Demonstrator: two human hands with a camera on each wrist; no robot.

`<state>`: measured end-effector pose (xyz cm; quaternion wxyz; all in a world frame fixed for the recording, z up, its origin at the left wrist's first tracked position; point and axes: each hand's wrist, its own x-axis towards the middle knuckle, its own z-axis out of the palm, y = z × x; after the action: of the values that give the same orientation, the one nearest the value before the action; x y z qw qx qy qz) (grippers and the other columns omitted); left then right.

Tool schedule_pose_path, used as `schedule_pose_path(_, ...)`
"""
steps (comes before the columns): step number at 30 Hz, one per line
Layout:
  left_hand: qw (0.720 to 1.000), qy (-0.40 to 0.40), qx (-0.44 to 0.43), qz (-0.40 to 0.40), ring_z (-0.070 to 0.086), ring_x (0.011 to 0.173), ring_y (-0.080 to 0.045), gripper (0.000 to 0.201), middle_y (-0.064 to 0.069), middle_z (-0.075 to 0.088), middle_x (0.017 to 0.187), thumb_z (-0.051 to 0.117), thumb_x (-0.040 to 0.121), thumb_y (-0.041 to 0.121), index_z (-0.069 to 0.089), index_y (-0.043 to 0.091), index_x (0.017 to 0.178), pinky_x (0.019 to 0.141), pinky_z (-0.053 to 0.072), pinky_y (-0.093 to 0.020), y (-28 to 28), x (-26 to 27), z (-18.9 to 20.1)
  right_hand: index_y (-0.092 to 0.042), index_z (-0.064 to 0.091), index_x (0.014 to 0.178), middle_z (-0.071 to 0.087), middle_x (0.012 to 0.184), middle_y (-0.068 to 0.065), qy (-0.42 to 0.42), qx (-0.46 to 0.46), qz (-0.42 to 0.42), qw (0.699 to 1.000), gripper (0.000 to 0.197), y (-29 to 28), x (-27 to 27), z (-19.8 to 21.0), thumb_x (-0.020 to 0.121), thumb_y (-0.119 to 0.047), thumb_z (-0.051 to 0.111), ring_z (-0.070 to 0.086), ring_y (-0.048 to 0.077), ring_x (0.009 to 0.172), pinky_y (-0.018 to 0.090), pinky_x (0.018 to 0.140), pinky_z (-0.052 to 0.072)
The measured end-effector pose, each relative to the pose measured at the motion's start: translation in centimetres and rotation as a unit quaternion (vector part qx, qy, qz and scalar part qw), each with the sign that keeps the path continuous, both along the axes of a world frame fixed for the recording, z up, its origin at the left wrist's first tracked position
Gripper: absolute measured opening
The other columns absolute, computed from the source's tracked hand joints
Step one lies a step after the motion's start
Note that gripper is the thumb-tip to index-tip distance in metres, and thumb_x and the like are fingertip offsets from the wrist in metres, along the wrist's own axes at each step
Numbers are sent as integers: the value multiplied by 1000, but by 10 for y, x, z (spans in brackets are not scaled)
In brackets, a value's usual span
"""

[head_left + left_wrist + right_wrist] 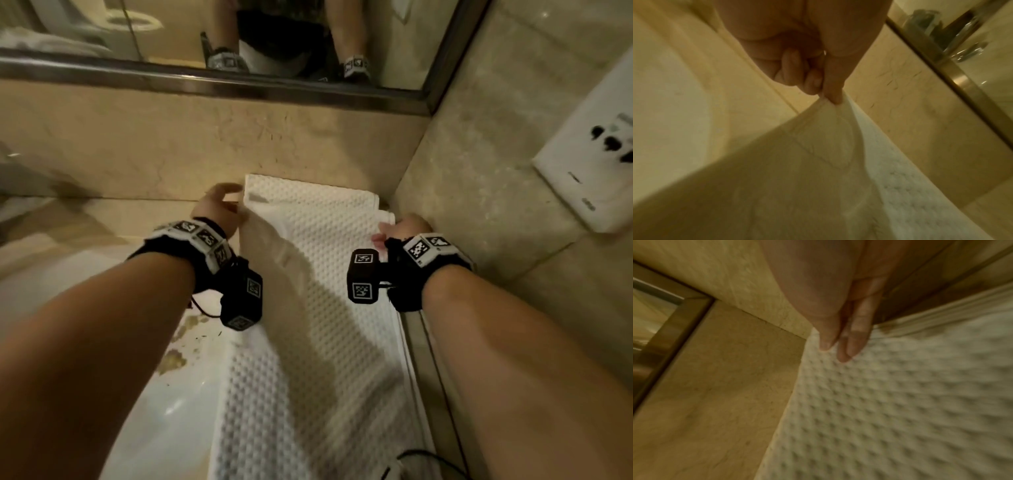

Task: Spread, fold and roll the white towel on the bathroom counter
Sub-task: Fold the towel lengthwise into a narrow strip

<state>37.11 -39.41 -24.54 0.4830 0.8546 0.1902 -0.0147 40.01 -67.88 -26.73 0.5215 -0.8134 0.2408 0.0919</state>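
The white waffle towel (308, 308) lies lengthwise on the beige counter (113, 219), running from the near edge to the back wall. My left hand (222, 205) pinches its far left edge between thumb and fingers and holds that edge raised; the left wrist view shows the pinch (828, 95) on the smooth border of the towel (797, 178). My right hand (394, 229) is at the far right corner, close to the side wall. In the right wrist view its thumb and nearly straight fingers (836, 348) pinch the corner of the towel (900, 402).
A white sink basin (154, 394) lies left of the towel, partly under it. A metal-framed mirror (239, 85) spans the back wall. The side wall (496, 154) stands close on the right and carries a white socket plate (589, 164).
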Motion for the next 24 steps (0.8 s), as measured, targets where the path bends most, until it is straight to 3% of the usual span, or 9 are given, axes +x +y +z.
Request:
schedule_pose_path(2,999,-30,-34,4,56,66,-25,33,-11,63,86,51,93,3,55,8,125,63,51,-29,2,16,10,-12,50,108,69,77,10,-79,-5,-50,996,17,13,4,7,92,-7,54,68,13,56,27,57,58)
schedule_pose_path(3,998,-33,-60,14,53,60,-20,31,-8,61,79,50,94,1,57,6,123,57,51,-25,1,21,11,-19,43,105,67,87,11,-116,-16,-61,991,24,18,6,9,88,-6,55,68,17,60,32,62,59)
schedule_pose_path(5,997,-22,-62,30,60,70,-23,32,-8,63,85,53,92,2,56,6,123,66,55,-28,-1,25,3,-30,39,108,58,115,10,-130,-65,-36,989,40,22,7,8,78,-17,62,66,26,88,43,83,55)
schedule_pose_path(8,993,-27,115,-14,60,102,-34,44,-14,58,123,55,90,14,47,15,133,88,50,-38,-11,13,-11,-21,43,134,44,137,4,-100,-196,58,974,59,28,-3,1,79,-30,63,50,23,122,37,104,42)
schedule_pose_path(12,981,-41,137,-134,40,130,-33,84,-11,2,154,69,82,15,19,21,149,108,37,-35,-28,-29,-13,-25,8,151,-13,157,-2,-83,-268,231,932,72,47,-52,3,94,-44,47,-7,21,147,35,121,6)
schedule_pose_path(15,906,39,284,-311,-1,147,-29,92,-12,-27,154,60,88,38,-4,19,152,118,13,-33,-36,-63,-15,-32,-8,150,-27,155,-6,-38,-291,371,881,73,68,-102,5,95,-55,35,-24,18,143,34,116,-8)
schedule_pose_path(19,771,136,409,-469,-15,146,-24,86,-7,-21,157,34,94,58,-13,12,150,118,-6,-35,-41,-107,-32,-28,-10,150,-20,157,-2,6,-348,457,818,71,77,-158,-20,96,-58,24,-21,17,144,34,116,-14)
schedule_pose_path(21,762,160,407,-478,-18,145,-20,86,-3,-24,156,32,93,60,-16,16,149,119,-7,-33,-41,-122,-40,-22,-13,150,-23,156,-1,22,-395,447,802,71,62,-172,-28,96,-58,17,-22,17,144,35,117,-15)
schedule_pose_path(24,773,162,407,-459,-21,144,-16,82,0,-27,155,27,94,60,-18,20,149,120,-8,-31,-39,-134,-42,-15,-18,148,-28,154,2,94,-396,381,830,68,38,-183,-27,99,-51,13,-25,18,143,35,117,-15)
